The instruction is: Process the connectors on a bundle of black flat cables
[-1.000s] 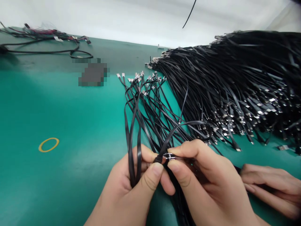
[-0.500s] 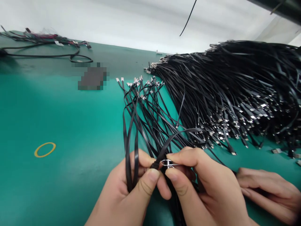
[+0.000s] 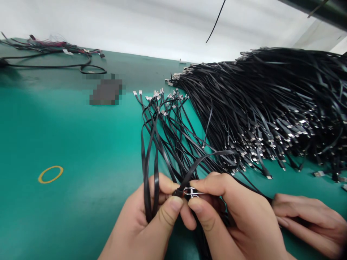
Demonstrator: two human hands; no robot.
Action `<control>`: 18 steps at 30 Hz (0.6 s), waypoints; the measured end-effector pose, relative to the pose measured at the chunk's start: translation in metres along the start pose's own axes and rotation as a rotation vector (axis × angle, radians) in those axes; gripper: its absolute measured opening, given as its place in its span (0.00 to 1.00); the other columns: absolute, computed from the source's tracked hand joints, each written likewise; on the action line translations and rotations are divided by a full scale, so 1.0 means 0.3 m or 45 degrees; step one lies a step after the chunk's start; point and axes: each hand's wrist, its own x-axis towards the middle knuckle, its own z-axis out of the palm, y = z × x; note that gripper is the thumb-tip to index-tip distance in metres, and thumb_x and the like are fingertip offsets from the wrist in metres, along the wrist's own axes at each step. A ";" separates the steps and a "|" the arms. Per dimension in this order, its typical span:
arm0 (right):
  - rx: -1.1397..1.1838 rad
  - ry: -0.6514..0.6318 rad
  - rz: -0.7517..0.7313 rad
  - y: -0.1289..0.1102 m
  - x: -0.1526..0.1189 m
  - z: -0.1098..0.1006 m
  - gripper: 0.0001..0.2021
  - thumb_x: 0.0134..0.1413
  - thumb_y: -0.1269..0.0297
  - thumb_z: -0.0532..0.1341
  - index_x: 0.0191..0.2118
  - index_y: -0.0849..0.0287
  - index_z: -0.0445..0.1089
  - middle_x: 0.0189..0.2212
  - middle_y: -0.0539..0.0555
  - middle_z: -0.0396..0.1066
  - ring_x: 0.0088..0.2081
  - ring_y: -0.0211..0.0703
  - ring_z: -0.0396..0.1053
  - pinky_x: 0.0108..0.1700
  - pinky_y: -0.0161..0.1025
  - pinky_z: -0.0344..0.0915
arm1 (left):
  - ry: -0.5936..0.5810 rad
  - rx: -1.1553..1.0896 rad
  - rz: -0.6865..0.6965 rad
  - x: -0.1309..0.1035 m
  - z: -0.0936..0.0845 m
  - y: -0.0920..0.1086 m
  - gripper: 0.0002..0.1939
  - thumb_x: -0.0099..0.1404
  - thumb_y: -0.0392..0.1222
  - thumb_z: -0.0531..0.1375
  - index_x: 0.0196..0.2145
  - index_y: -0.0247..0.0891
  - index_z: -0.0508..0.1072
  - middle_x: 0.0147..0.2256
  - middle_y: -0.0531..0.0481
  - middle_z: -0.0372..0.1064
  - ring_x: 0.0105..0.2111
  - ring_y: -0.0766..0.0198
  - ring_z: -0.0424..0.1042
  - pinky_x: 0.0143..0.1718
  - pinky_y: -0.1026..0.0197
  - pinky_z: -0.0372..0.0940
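Note:
My left hand (image 3: 151,220) pinches the dark end of a flat black cable (image 3: 202,159) between thumb and fingers, with other black cables looped through the palm. Close against that end, my right hand (image 3: 230,213) grips a small shiny metal clip-like tool (image 3: 191,192) between thumb and forefinger. The tool's tip meets the cable end. Beyond both hands, a loose bunch of black cables (image 3: 168,144) spreads over the green table, silver connectors at the far ends.
A large heap of black cables (image 3: 252,94) fills the right side. Another person's hand (image 3: 309,220) rests at lower right. A yellow ring (image 3: 50,174) lies at left, a wire tangle (image 3: 54,48) at back left, and a pixelated dark patch (image 3: 106,92) before it.
The metal tool and my right fingertips have shifted slightly left and down, closer to the cable end. My left hand has barely moved.

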 end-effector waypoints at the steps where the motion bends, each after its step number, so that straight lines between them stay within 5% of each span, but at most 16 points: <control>1: -0.006 -0.006 -0.005 0.000 0.000 0.000 0.06 0.65 0.66 0.61 0.45 0.46 0.71 0.26 0.52 0.74 0.27 0.42 0.74 0.24 0.36 0.72 | 0.001 0.015 -0.003 0.000 0.001 0.003 0.14 0.60 0.47 0.70 0.22 0.39 0.73 0.20 0.52 0.68 0.26 0.63 0.69 0.33 0.63 0.67; 18: -0.074 -0.011 -0.032 0.007 -0.006 0.007 0.05 0.65 0.67 0.61 0.40 0.48 0.72 0.25 0.51 0.72 0.26 0.40 0.73 0.23 0.34 0.72 | -0.045 -0.046 -0.031 0.004 -0.006 -0.007 0.13 0.60 0.47 0.70 0.24 0.39 0.73 0.22 0.53 0.70 0.26 0.66 0.69 0.33 0.66 0.65</control>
